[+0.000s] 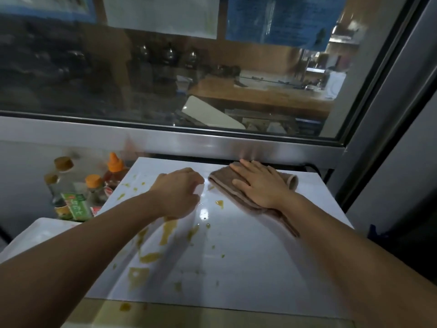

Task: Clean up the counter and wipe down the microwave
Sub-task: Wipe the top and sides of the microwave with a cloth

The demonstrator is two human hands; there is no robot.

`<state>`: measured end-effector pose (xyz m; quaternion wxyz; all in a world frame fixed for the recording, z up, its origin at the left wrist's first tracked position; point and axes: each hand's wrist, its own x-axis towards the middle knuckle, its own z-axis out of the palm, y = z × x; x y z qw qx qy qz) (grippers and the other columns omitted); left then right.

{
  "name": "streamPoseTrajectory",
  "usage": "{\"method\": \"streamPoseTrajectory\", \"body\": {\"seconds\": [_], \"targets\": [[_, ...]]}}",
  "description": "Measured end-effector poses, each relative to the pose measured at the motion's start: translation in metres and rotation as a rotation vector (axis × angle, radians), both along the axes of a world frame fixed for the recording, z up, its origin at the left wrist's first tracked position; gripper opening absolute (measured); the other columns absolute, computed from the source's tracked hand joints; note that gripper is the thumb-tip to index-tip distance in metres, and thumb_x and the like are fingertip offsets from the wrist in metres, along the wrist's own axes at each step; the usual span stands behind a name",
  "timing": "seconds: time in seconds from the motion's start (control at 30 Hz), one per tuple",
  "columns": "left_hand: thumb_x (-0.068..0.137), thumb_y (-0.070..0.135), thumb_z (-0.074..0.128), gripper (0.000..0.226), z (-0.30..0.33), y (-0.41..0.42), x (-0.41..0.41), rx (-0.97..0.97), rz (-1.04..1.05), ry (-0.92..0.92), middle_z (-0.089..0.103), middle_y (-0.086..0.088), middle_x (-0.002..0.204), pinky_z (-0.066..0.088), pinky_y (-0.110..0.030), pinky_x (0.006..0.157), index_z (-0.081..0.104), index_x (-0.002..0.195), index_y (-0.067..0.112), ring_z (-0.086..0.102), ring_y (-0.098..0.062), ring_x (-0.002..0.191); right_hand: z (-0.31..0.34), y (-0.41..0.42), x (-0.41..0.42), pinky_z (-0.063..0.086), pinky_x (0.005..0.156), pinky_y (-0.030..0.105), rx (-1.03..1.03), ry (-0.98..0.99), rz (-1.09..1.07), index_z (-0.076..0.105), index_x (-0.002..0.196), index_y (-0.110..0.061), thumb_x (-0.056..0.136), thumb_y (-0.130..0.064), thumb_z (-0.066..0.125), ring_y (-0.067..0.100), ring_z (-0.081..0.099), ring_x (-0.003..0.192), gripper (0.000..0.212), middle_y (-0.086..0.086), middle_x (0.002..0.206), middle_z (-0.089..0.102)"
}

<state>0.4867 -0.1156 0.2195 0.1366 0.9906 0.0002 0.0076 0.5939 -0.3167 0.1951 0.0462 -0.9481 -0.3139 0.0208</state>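
Note:
The white top of the microwave [236, 263] fills the middle of the view, smeared with yellow-brown sauce stains [168, 230] mostly on its left half. A folded brown cloth [222, 183] lies at the far right of the top. My right hand [260, 185] presses flat on the cloth with fingers spread. My left hand [179, 192] rests on the top just left of the cloth, fingers curled with nothing visible in them.
Several condiment bottles with orange and brown caps [94, 185] and a green packet [75, 207] stand on the counter left of the microwave. A metal window frame [212, 143] runs right behind it. A white surface [35, 233] lies at the near left.

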Motion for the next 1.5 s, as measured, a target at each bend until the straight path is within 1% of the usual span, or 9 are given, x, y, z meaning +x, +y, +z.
{"method": "streamPoseTrajectory", "body": {"seconds": [0.33, 0.43, 0.57, 0.83, 0.97, 1.1, 1.33, 1.4, 1.5], "targets": [[0.090, 0.016, 0.049, 0.034, 0.008, 0.066, -0.014, 0.025, 0.088, 0.007, 0.052, -0.004, 0.132, 0.040, -0.040, 0.099, 0.054, 0.124, 0.012, 0.047, -0.026, 0.123, 0.000, 0.026, -0.071, 0.009, 0.115, 0.029, 0.148, -0.025, 0.524, 0.028, 0.146, -0.037, 0.094, -0.043, 0.027, 0.010, 0.012, 0.144, 0.052, -0.010, 0.157, 0.021], [0.091, 0.018, 0.048, 0.038, 0.001, 0.075, -0.017, 0.027, 0.087, -0.003, 0.047, 0.001, 0.137, 0.037, -0.040, 0.102, 0.051, 0.129, 0.019, 0.044, -0.020, 0.126, 0.009, 0.037, -0.036, 0.021, 0.114, 0.036, 0.205, -0.019, 0.388, 0.035, 0.144, -0.032, 0.099, -0.025, 0.035, 0.010, 0.019, 0.143, 0.046, -0.008, 0.154, 0.028], [0.089, 0.015, 0.048, 0.043, -0.001, 0.080, -0.016, -0.014, 0.068, -0.001, 0.047, 0.000, 0.137, 0.038, -0.043, 0.102, 0.050, 0.131, 0.020, 0.043, -0.021, 0.124, 0.001, 0.082, -0.012, 0.010, 0.118, 0.043, 0.017, -0.023, 0.138, 0.019, 0.148, -0.038, 0.100, -0.044, 0.027, 0.013, 0.008, 0.146, 0.049, -0.012, 0.159, 0.011], [0.084, 0.002, 0.056, 0.049, 0.004, 0.110, -0.033, -0.248, 0.130, -0.101, 0.049, -0.001, 0.135, 0.032, -0.019, 0.083, 0.048, 0.132, 0.015, 0.047, -0.020, 0.119, -0.004, 0.079, -0.080, 0.004, 0.118, 0.031, 0.083, -0.030, 0.568, 0.019, 0.148, -0.040, 0.093, -0.053, 0.028, 0.008, 0.004, 0.146, 0.057, -0.014, 0.158, 0.011], [0.083, 0.014, 0.065, 0.050, -0.001, 0.124, -0.061, -0.334, 0.184, -0.071, 0.050, 0.000, 0.131, 0.038, -0.024, 0.089, 0.049, 0.130, 0.019, 0.049, -0.014, 0.110, 0.007, 0.096, -0.044, 0.017, 0.118, 0.036, 0.170, 0.019, 0.415, 0.031, 0.146, -0.029, 0.100, -0.024, 0.041, 0.010, 0.015, 0.145, 0.048, -0.008, 0.156, 0.022], [0.079, 0.028, 0.071, 0.058, -0.005, 0.123, -0.092, -0.344, 0.179, 0.006, 0.047, 0.008, 0.123, 0.042, -0.030, 0.090, 0.045, 0.130, 0.023, 0.050, -0.014, 0.103, 0.004, 0.145, -0.027, 0.014, 0.118, 0.041, 0.017, -0.056, 0.250, 0.020, 0.149, -0.032, 0.100, -0.039, 0.032, 0.014, 0.011, 0.146, 0.051, -0.008, 0.159, 0.013], [0.078, 0.018, 0.072, 0.058, -0.015, 0.117, -0.107, -0.410, 0.115, -0.036, 0.053, -0.004, 0.127, 0.041, -0.019, 0.089, 0.046, 0.130, 0.012, 0.050, -0.018, 0.113, -0.003, 0.132, -0.081, 0.009, 0.119, 0.032, 0.069, -0.051, 0.654, 0.018, 0.148, -0.036, 0.093, -0.047, 0.030, 0.008, 0.005, 0.146, 0.058, -0.011, 0.158, 0.012], [0.079, 0.015, 0.071, 0.057, -0.017, 0.118, -0.109, -0.479, 0.089, -0.067, 0.052, 0.001, 0.121, 0.039, -0.006, 0.079, 0.045, 0.130, 0.012, 0.049, -0.013, 0.108, 0.002, 0.133, -0.069, 0.013, 0.117, 0.029, 0.142, -0.005, 0.656, 0.028, 0.146, -0.030, 0.095, -0.035, 0.035, 0.008, 0.013, 0.145, 0.052, -0.008, 0.156, 0.021], [0.082, 0.020, 0.069, 0.059, -0.022, 0.117, -0.111, -0.598, 0.143, -0.048, 0.047, 0.009, 0.115, 0.044, -0.020, 0.085, 0.041, 0.133, 0.019, 0.049, -0.012, 0.110, 0.009, 0.158, -0.040, 0.013, 0.117, 0.027, 0.138, -0.010, 0.505, 0.031, 0.146, -0.028, 0.099, -0.022, 0.038, 0.013, 0.018, 0.145, 0.048, -0.005, 0.156, 0.023]]}}
